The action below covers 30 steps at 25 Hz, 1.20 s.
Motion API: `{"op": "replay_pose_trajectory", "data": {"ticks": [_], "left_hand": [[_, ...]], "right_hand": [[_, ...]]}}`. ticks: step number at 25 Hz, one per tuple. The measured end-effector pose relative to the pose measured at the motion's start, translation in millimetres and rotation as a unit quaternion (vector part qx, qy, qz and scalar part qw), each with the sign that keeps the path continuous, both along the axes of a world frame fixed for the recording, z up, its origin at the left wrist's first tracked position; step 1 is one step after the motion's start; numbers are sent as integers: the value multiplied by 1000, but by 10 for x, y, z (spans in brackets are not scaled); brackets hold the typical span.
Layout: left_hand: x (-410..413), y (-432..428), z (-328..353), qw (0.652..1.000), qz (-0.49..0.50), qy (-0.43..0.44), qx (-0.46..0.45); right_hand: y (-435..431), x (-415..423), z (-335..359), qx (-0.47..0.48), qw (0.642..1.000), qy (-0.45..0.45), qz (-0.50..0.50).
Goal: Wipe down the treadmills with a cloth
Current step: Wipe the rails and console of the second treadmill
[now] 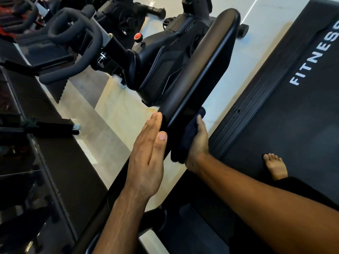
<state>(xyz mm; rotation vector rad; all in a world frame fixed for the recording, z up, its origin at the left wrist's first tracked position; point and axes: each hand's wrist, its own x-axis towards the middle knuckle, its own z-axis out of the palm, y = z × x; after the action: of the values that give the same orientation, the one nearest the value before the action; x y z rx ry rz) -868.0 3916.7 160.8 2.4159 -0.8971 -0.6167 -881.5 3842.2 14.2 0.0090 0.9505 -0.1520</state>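
A black treadmill side handrail (200,65) runs diagonally from lower left to upper right. My right hand (199,143) presses a dark cloth (185,142) against the right side of the rail. My left hand (146,153) lies flat with fingers straight against the rail's left side, holding nothing. The treadmill belt (293,116), black with white "FITNESS" lettering, stretches out on the right.
A bare foot (275,166) stands on the belt at the right. A black exercise bike (159,70) with a red knob (138,36) stands beyond the rail on the pale floor (110,121). More bikes sit at the upper left. A dark glossy ledge (36,162) runs along the left.
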Motion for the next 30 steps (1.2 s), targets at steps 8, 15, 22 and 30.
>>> {"op": "replay_pose_trajectory", "data": {"ticks": [8,15,22,30], "left_hand": [[24,-194,-38,1000,-17,-14,8],[61,-447,-38,1000,-25,-6,13],[60,-786,-25,999,-43,-11,21],[100,-980,-14,999,-40,-3,19]], "right_hand": [[-347,34,-65,-22,998,8,-54],[-690,-93,33,-68,996,16,-45],[-1086,-161,318,-72,996,9,-45],[-1395,-258,397,-175,978,71,-92]]}}
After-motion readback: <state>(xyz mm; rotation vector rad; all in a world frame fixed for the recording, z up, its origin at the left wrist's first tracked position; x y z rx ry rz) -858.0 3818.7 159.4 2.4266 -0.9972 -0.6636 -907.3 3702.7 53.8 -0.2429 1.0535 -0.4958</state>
